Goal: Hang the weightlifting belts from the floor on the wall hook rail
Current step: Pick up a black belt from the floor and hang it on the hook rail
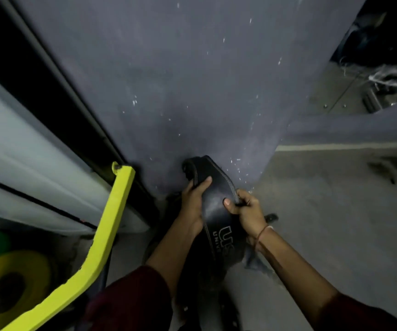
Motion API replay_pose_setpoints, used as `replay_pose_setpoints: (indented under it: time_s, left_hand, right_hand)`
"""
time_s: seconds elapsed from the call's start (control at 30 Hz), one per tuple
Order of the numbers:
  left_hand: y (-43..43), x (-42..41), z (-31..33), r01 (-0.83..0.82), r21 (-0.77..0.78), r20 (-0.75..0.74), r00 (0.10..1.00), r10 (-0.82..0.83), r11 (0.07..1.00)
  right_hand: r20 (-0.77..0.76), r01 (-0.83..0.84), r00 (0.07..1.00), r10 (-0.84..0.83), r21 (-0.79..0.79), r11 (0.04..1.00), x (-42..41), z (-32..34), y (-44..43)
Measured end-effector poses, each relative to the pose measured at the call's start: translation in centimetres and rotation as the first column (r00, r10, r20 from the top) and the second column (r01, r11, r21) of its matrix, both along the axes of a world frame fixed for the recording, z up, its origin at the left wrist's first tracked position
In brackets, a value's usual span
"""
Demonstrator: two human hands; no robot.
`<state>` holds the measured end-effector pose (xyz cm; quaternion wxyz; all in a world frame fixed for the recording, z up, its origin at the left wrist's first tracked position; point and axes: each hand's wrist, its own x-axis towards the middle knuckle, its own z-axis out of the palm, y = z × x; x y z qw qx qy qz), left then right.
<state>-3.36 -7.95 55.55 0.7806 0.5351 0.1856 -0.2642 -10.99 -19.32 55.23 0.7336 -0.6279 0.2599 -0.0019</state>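
Fingers round belt, lengthwise toward wall.

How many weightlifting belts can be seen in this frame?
1: a black leather belt with pale stitching, gripped by the left hand and right hand; others may hide beneath.

We see a wide black leather belt with pale stitching and lettering, held up against the grey wall's base.

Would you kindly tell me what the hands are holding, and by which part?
A black weightlifting belt, in both hands: the left hand grips its left edge near the top end, the right hand grips its right edge.
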Motion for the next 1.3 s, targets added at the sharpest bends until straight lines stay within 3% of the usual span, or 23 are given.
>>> replay_pose_setpoints:
  time_s: [0.23, 0.67, 0.77, 0.93, 1.03, 1.13, 1.2, 1.3]
  left_hand:
    - [-0.4, -1.1, 15.0, 0.045, 0.031, 0.343, 0.938, -0.053, 0.999]
    - [0.1, -1.1, 35.3, -0.019, -0.102, 0.744, 0.662, 0.089, 0.995]
    - [0.6, 0.0, 39.5, -0.034, -0.148, 0.791, 0.595, 0.139, 0.988]
    - [2.0, 2.3, 44.7, -0.035, -0.208, 0.829, 0.525, 0.195, 0.977]
    - [2.5, 3.2, 45.7, 0.0, -0.197, 0.843, 0.51, 0.17, 0.98]
    - [2.3, 3.3, 46.4, 0.015, -0.174, 0.851, 0.505, 0.142, 0.985]
    - [2.2, 3.4, 47.1, 0.0, -0.215, 0.833, 0.522, 0.183, 0.977]
    - [2.7, 4.1, 48.1, 0.008, -0.252, 0.826, 0.523, 0.211, 0.968]
  right_hand:
    - [0.254, -0.027, 0.967, 0.001, 0.097, 0.995, -1.5, 12.9, -0.2]
    - [0.655, 0.038, 0.754, 0.044, -0.11, 0.993, 3.2, 33.3, -0.2]
    - [0.692, -0.011, 0.715, 0.098, -0.128, 0.992, 3.1, 33.6, 0.1]
    - [0.582, -0.049, 0.801, 0.144, -0.175, 0.983, 1.7, 26.3, 1.1]
    - [0.632, -0.035, 0.755, 0.174, -0.226, 0.973, 3.2, 30.7, 1.5]
    - [0.756, -0.001, 0.645, 0.11, -0.143, 0.99, 5.0, 38.6, 1.9]
    - [0.784, -0.025, 0.61, 0.115, -0.126, 0.992, 5.4, 39.6, 1.9]
    - [0.69, -0.069, 0.706, 0.157, -0.153, 0.986, 4.2, 32.5, 1.6]
